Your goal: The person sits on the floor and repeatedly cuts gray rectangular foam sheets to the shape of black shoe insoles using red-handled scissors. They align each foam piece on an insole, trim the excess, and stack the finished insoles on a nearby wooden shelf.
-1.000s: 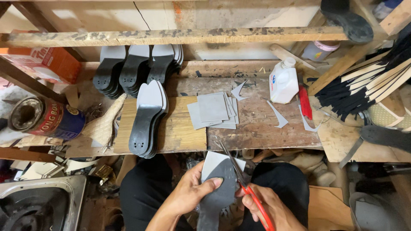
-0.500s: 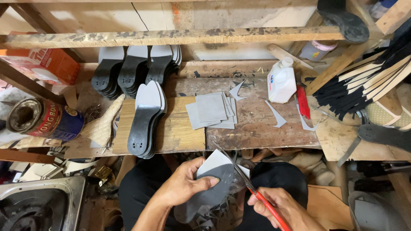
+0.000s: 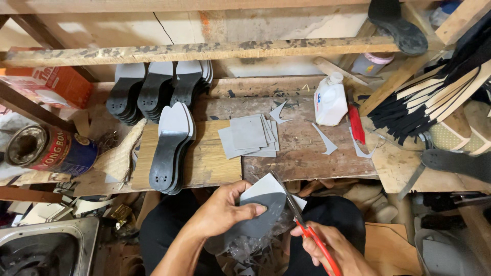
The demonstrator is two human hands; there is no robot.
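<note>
Left hand [image 3: 222,214] is closed on a dark sole [image 3: 255,225] with a grey sheet [image 3: 263,188] laid against it, thumb on top, fingers curled underneath, held over the lap just below the bench [image 3: 307,153] edge. Right hand [image 3: 332,250] grips red-handled scissors [image 3: 302,222], fingers wrapped on the handles; the blades sit slightly parted along the sheet's right edge. The sheet's upper corners stick out square beyond the sole outline, so trimming looks partly done at best, with most of the outline left to cut. Grey offcuts [image 3: 325,139] lie on the bench, and scraps lie below the hands. A stack of square grey sheets [image 3: 248,134] waits uncut mid-bench. A pile of soles [image 3: 171,148] with grey facing lies left of it; more stand behind against the back.
</note>
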